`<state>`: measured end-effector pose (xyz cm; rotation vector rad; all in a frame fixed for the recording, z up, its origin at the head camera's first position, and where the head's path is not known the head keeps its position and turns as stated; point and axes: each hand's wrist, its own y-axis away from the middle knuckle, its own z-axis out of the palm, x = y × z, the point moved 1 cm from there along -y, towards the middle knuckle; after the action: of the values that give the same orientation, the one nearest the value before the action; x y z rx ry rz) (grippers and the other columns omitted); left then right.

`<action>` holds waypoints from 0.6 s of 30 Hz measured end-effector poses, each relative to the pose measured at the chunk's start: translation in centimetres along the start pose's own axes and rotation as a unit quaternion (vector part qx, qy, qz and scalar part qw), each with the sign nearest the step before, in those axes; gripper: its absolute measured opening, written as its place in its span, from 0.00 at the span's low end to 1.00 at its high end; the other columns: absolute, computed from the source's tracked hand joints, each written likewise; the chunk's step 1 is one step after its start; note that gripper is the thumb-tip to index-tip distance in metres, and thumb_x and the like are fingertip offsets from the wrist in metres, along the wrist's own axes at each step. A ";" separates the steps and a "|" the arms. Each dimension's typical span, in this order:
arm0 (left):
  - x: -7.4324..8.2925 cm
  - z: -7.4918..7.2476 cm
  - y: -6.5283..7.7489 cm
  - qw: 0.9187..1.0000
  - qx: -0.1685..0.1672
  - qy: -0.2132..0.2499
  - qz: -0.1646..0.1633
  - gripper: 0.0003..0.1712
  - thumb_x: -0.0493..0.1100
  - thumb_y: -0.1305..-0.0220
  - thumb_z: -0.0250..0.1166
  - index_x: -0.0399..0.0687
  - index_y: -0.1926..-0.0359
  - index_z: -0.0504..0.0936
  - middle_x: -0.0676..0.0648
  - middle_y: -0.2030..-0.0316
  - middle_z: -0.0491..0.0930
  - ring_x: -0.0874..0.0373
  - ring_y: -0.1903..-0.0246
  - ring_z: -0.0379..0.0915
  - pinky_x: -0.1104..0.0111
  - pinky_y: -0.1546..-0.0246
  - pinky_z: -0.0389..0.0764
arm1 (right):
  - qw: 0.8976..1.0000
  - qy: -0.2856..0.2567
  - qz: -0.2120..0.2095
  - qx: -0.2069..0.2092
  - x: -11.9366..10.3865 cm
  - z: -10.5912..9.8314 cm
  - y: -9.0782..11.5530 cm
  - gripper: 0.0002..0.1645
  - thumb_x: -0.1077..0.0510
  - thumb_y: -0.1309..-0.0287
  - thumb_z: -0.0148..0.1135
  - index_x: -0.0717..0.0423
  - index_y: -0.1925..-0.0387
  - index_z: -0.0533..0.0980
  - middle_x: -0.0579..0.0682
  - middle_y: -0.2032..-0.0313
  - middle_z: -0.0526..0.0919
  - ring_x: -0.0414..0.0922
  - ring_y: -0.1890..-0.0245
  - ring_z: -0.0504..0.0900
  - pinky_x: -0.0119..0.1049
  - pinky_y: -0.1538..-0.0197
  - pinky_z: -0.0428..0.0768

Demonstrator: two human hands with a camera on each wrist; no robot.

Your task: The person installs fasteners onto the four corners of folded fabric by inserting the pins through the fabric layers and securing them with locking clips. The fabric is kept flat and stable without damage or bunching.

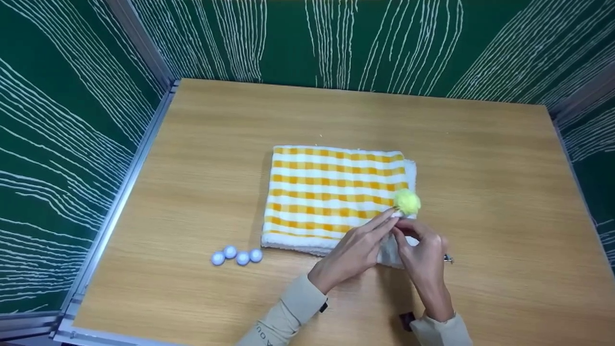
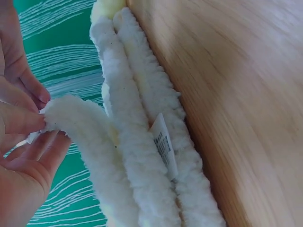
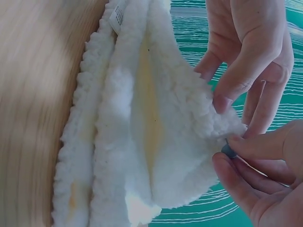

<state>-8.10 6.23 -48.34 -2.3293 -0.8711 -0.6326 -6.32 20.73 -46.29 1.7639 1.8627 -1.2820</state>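
A folded cloth (image 1: 331, 192), yellow-and-white checked with white fleece on its other side, lies on the table. My left hand (image 1: 353, 250) pinches its near right corner, which is lifted off the layers below. Against that corner, my right hand (image 1: 425, 252) holds a small grey-blue rounded piece (image 3: 228, 150) between thumb and fingertip. Whether a pin or stem runs from it into the fleece cannot be seen. Just beyond the left fingertips, a fuzzy yellow pom-pom (image 1: 407, 201) sits at the cloth's right edge.
Several pale lavender balls (image 1: 242, 258) lie left of the cloth's near edge. A small metallic object (image 1: 448, 258) shows beside the right hand. The cloth carries a white label (image 2: 163, 146). Green panels (image 1: 288, 43) with white lines surround the wooden table (image 1: 192, 144).
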 end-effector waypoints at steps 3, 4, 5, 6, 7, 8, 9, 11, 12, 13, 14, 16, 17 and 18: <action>-0.1 0.0 0.1 1.000 0.002 0.014 0.000 0.28 0.33 0.30 0.50 0.40 0.31 0.59 0.47 0.29 0.53 0.66 0.39 0.60 0.89 0.61 0.67 | 1.000 -0.007 0.000 0.002 0.0 0.2 0.0 0.10 0.75 0.57 0.69 0.68 0.68 0.83 0.58 0.69 0.85 0.51 0.68 0.85 0.13 0.61 0.72; -0.1 0.1 0.1 1.000 0.003 0.017 -0.001 0.28 0.33 0.30 0.50 0.40 0.31 0.59 0.47 0.29 0.53 0.66 0.38 0.59 0.88 0.58 0.67 | 1.000 -0.010 0.001 0.003 0.0 0.3 0.0 0.10 0.75 0.57 0.69 0.68 0.68 0.83 0.58 0.69 0.85 0.51 0.68 0.85 0.13 0.61 0.72; -0.1 0.1 0.1 1.000 0.003 0.019 -0.001 0.28 0.33 0.30 0.50 0.40 0.31 0.59 0.47 0.29 0.53 0.66 0.37 0.59 0.87 0.57 0.67 | 1.000 -0.012 0.002 0.003 0.0 0.3 0.1 0.10 0.75 0.57 0.69 0.68 0.68 0.83 0.58 0.69 0.85 0.51 0.68 0.85 0.13 0.61 0.72; -0.2 0.0 0.1 1.000 0.002 0.020 -0.003 0.28 0.33 0.30 0.50 0.40 0.31 0.59 0.47 0.29 0.53 0.66 0.37 0.59 0.87 0.54 0.67 | 1.000 -0.014 0.002 0.004 0.0 0.4 0.1 0.10 0.75 0.57 0.69 0.68 0.68 0.83 0.58 0.69 0.85 0.51 0.68 0.85 0.13 0.61 0.72; -0.2 0.0 0.2 1.000 0.002 0.021 -0.004 0.28 0.33 0.30 0.50 0.40 0.30 0.59 0.47 0.29 0.54 0.65 0.37 0.59 0.86 0.52 0.67 | 1.000 -0.015 0.004 0.004 0.1 0.5 0.1 0.10 0.75 0.57 0.69 0.68 0.68 0.83 0.58 0.69 0.85 0.51 0.68 0.85 0.13 0.61 0.72; -0.2 0.0 0.2 1.000 0.002 0.020 -0.004 0.28 0.33 0.30 0.49 0.41 0.30 0.59 0.47 0.29 0.54 0.66 0.39 0.61 0.88 0.55 0.67 | 1.000 -0.019 0.004 0.006 0.0 0.5 0.1 0.10 0.75 0.57 0.69 0.68 0.68 0.83 0.58 0.69 0.85 0.51 0.68 0.85 0.14 0.61 0.73; -0.2 0.0 0.2 1.000 0.003 0.020 -0.005 0.28 0.32 0.31 0.49 0.41 0.30 0.59 0.48 0.29 0.54 0.66 0.41 0.63 0.89 0.60 0.67 | 1.000 -0.022 0.006 0.007 0.0 0.6 0.1 0.09 0.75 0.57 0.69 0.68 0.68 0.83 0.58 0.69 0.85 0.51 0.68 0.85 0.14 0.62 0.73; -0.2 0.0 0.3 1.000 0.004 0.022 -0.005 0.30 0.30 0.32 0.49 0.41 0.30 0.59 0.48 0.29 0.54 0.65 0.47 0.67 0.89 0.68 0.65 | 1.000 -0.026 0.009 0.009 0.0 0.6 0.2 0.10 0.75 0.57 0.69 0.68 0.68 0.83 0.57 0.69 0.85 0.51 0.68 0.85 0.14 0.62 0.74; -0.2 0.0 0.3 1.000 0.004 0.020 -0.004 0.30 0.30 0.33 0.49 0.41 0.30 0.59 0.47 0.29 0.54 0.65 0.49 0.68 0.89 0.71 0.64 | 1.000 -0.027 0.010 0.010 0.0 0.6 0.2 0.10 0.75 0.58 0.69 0.68 0.68 0.83 0.57 0.69 0.85 0.51 0.68 0.85 0.15 0.61 0.74; -0.1 0.0 0.3 1.000 0.005 0.019 -0.004 0.31 0.29 0.34 0.49 0.41 0.30 0.58 0.47 0.29 0.54 0.64 0.50 0.67 0.87 0.75 0.63 | 0.999 -0.031 0.011 0.011 0.0 0.5 0.2 0.10 0.75 0.57 0.69 0.68 0.68 0.83 0.57 0.69 0.85 0.51 0.68 0.85 0.15 0.61 0.74; -0.1 0.0 0.3 1.000 0.007 0.019 -0.005 0.31 0.29 0.33 0.49 0.41 0.30 0.58 0.47 0.29 0.54 0.64 0.49 0.67 0.86 0.76 0.62 | 0.999 -0.034 0.011 0.013 0.0 0.5 0.2 0.10 0.75 0.58 0.69 0.68 0.69 0.83 0.56 0.70 0.85 0.51 0.69 0.85 0.15 0.62 0.74; -0.2 -0.1 0.3 1.000 0.008 0.019 -0.009 0.30 0.30 0.32 0.49 0.41 0.30 0.58 0.47 0.29 0.53 0.64 0.44 0.66 0.88 0.70 0.65 | 0.999 -0.033 0.013 0.013 -0.1 0.3 0.3 0.10 0.74 0.58 0.70 0.66 0.69 0.83 0.55 0.70 0.86 0.49 0.69 0.84 0.15 0.62 0.74; -0.2 -0.1 0.3 1.000 0.010 0.019 -0.011 0.29 0.32 0.31 0.49 0.41 0.30 0.57 0.47 0.29 0.53 0.64 0.41 0.64 0.88 0.65 0.67 | 0.999 -0.034 0.014 0.013 -0.1 0.2 0.3 0.09 0.74 0.58 0.70 0.66 0.69 0.83 0.54 0.70 0.86 0.49 0.70 0.84 0.16 0.63 0.75; -0.2 -0.2 0.3 1.000 0.010 0.019 -0.014 0.29 0.33 0.30 0.48 0.41 0.30 0.57 0.48 0.29 0.53 0.64 0.36 0.58 0.88 0.58 0.67 | 0.999 -0.034 0.015 0.012 -0.1 0.1 0.3 0.09 0.73 0.58 0.71 0.66 0.70 0.84 0.54 0.71 0.86 0.48 0.71 0.84 0.16 0.63 0.75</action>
<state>-8.04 5.86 -48.43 -2.2830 -0.8904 -0.6753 -6.08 20.51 -46.39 1.7295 1.7853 -1.3414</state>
